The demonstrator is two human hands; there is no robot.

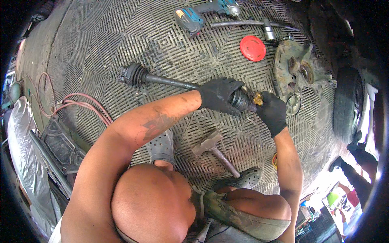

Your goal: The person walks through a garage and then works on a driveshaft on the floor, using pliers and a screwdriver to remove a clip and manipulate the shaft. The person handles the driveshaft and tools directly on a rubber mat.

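A dark CV axle (171, 81) lies slanting over the ribbed floor mat, one jointed end to the far left. My left hand (219, 95), in a black glove, is wrapped around the axle near its right end, beside the ribbed rubber boot (240, 100). My right hand (272, 113), also gloved in black, is closed at the open end of that boot. Yellow-brown grease (258, 98) shows by its fingertips. What the right fingers pinch, if anything, is hidden. Nearer my feet a hammer (214, 152) rests on the mat.
Beyond my hands lie a blue cordless impact wrench (207, 14), a long bar with a socket (268, 31) and a red round lid (253, 48). A rusty steering knuckle (298, 69) and a tyre (347, 105) are at right. A red hose (87, 103) coils at left.
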